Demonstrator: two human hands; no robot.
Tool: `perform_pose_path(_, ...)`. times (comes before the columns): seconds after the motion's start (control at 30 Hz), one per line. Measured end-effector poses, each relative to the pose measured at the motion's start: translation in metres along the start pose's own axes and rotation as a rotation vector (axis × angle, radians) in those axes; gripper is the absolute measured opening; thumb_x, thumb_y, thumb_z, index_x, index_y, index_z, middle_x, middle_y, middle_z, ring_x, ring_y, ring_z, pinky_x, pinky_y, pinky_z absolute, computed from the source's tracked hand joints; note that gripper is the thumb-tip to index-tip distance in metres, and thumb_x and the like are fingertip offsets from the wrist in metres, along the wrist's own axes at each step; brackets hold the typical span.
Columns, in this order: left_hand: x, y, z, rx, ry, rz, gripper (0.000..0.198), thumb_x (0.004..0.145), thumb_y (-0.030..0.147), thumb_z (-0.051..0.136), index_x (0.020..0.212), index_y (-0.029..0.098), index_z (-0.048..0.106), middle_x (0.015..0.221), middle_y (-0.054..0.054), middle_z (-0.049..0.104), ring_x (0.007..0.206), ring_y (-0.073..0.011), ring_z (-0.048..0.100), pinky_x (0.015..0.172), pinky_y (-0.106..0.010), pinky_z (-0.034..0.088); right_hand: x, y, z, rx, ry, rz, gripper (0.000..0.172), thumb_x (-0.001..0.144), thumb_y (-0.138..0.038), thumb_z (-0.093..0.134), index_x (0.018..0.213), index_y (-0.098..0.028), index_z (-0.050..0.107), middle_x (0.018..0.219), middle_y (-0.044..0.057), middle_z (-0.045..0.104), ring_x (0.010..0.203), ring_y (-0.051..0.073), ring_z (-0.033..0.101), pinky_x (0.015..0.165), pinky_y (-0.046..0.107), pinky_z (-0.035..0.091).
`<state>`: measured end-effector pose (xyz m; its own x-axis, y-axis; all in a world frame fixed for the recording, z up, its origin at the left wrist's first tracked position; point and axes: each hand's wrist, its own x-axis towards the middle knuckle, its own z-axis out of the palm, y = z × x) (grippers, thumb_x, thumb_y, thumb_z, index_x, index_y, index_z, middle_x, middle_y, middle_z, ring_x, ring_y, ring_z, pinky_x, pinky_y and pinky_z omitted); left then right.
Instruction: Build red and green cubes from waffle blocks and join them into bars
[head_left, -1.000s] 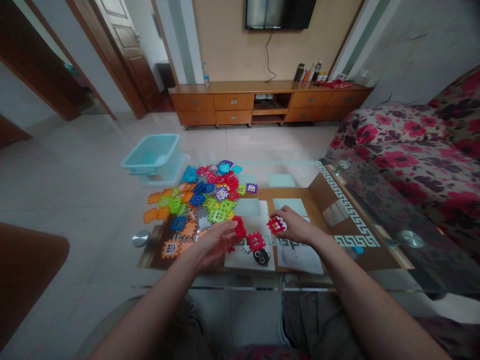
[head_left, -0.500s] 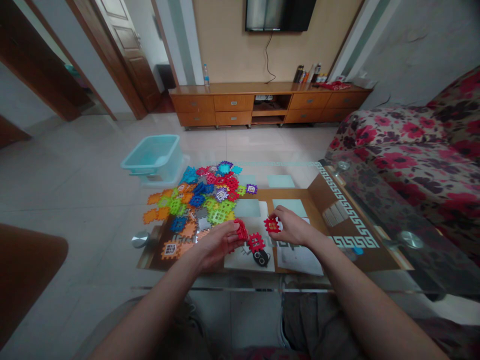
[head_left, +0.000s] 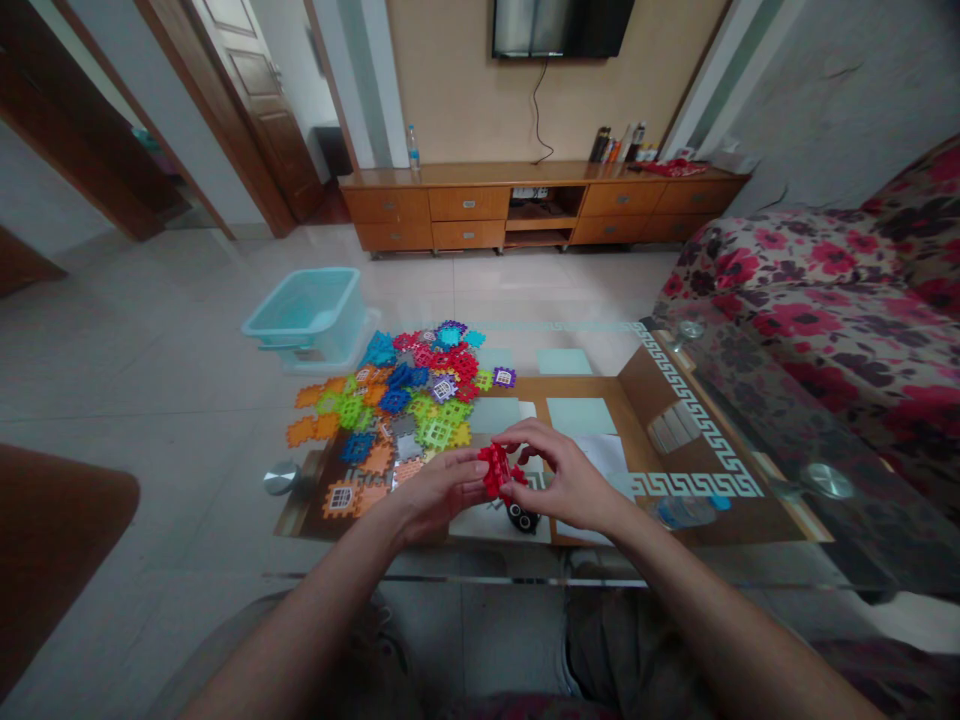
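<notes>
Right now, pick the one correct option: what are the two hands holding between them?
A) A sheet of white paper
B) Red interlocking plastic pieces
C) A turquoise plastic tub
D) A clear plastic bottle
B: the left hand and the right hand meet around the red interlocking plastic pieces, with fingers on both sides of them.

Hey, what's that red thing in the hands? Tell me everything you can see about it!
It is a small, lumpy clump of bright red plastic building tiles, with notched edges and little square holes, fitted together at angles. The person's left hand and right hand hold it between them, above a glass-topped table. Fingers hide part of it, so its whole shape cannot be seen.
</notes>
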<state>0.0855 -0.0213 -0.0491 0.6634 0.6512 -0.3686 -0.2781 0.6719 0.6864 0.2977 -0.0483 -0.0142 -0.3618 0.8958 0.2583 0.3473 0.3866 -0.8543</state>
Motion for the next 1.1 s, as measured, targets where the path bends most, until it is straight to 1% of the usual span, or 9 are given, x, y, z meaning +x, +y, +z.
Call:
perform_pose_path(0.13,0.0,-0.001,0.0,0.012,-0.003,0.0,0.032,0.072,0.026,0.085,0.099,0.013,0.074,0.102,-0.011,0.074,0.09,-0.0187,0.069,0.095,-0.036,0.048,0.0,0.0,0.002,0.003,-0.009,-0.012,0.054,0.073,-0.011,0.072,0.124,-0.027,0.064,0.11,0.005,0.066,0.098,0.019,0.063,0.078,0.033,0.055)
perform_pose_path(0.33,0.001,-0.003,-0.004,0.041,0.002,0.02,0.031,0.075,0.029,0.083,0.101,0.014,0.074,0.104,-0.012,0.074,0.091,-0.02,0.068,0.09,-0.035,0.05,-0.003,-0.002,0.004,0.013,-0.024,-0.019,0.059,0.074,-0.012,0.073,0.129,-0.029,0.061,0.113,0.005,0.065,0.097,0.019,0.063,0.08,0.034,0.055)
perform_pose_path(0.5,0.001,-0.006,-0.006,0.061,-0.008,0.018,0.036,0.076,0.03,0.082,0.106,0.013,0.074,0.107,-0.014,0.074,0.091,-0.0199,0.068,0.09,-0.034,0.05,-0.003,-0.008,0.005,-0.017,-0.04,-0.031,0.054,0.075,-0.012,0.072,0.125,-0.029,0.064,0.114,0.005,0.063,0.103,0.02,0.062,0.087,0.036,0.054)
perform_pose_path(0.63,0.001,-0.007,-0.005,0.032,-0.021,0.009,0.034,0.074,0.03,0.081,0.101,0.011,0.074,0.102,-0.014,0.074,0.087,-0.0197,0.068,0.083,-0.031,0.051,-0.003,-0.011,0.008,-0.027,-0.033,-0.056,0.05,0.076,-0.014,0.074,0.123,-0.029,0.064,0.114,0.005,0.063,0.106,0.021,0.061,0.093,0.038,0.052)
perform_pose_path(0.7,0.001,-0.007,-0.003,-0.005,-0.011,0.008,0.034,0.074,0.032,0.081,0.1,0.011,0.074,0.101,-0.014,0.075,0.087,-0.021,0.068,0.078,-0.03,0.052,-0.004,-0.01,0.011,-0.033,-0.034,-0.041,0.054,0.075,-0.019,0.077,0.126,-0.028,0.061,0.116,0.006,0.063,0.104,0.021,0.061,0.091,0.037,0.052)
perform_pose_path(0.8,0.0,-0.004,0.003,-0.056,-0.006,0.009,0.037,0.071,0.033,0.081,0.1,0.011,0.074,0.099,-0.014,0.074,0.089,-0.0228,0.068,0.073,-0.029,0.052,-0.005,-0.006,0.013,-0.057,-0.011,0.012,0.063,0.074,-0.027,0.082,0.132,-0.027,0.056,0.117,0.007,0.063,0.095,0.019,0.062,0.083,0.035,0.054)
perform_pose_path(0.87,-0.001,-0.002,0.006,-0.063,-0.009,0.004,0.038,0.07,0.033,0.083,0.1,0.011,0.073,0.096,-0.013,0.074,0.089,-0.0221,0.068,0.074,-0.028,0.053,-0.006,-0.003,0.014,-0.078,0.001,0.024,0.06,0.075,-0.027,0.081,0.13,-0.026,0.057,0.115,0.006,0.065,0.091,0.019,0.062,0.081,0.034,0.054)
perform_pose_path(0.97,-0.001,-0.002,0.005,-0.076,0.014,-0.029,0.035,0.069,0.031,0.085,0.095,0.011,0.073,0.092,-0.011,0.074,0.084,-0.0184,0.067,0.075,-0.027,0.054,-0.006,-0.002,0.014,-0.11,-0.009,-0.009,0.051,0.075,-0.022,0.079,0.123,-0.025,0.061,0.113,0.006,0.067,0.098,0.02,0.063,0.086,0.035,0.053)
perform_pose_path(1.1,-0.001,-0.004,0.002,-0.08,0.024,-0.065,0.033,0.067,0.029,0.086,0.092,0.012,0.072,0.089,-0.009,0.073,0.077,-0.0164,0.066,0.071,-0.027,0.054,-0.007,-0.002,0.015,-0.132,-0.029,-0.039,0.053,0.072,-0.02,0.08,0.121,-0.024,0.061,0.118,0.007,0.066,0.107,0.024,0.062,0.093,0.039,0.051)
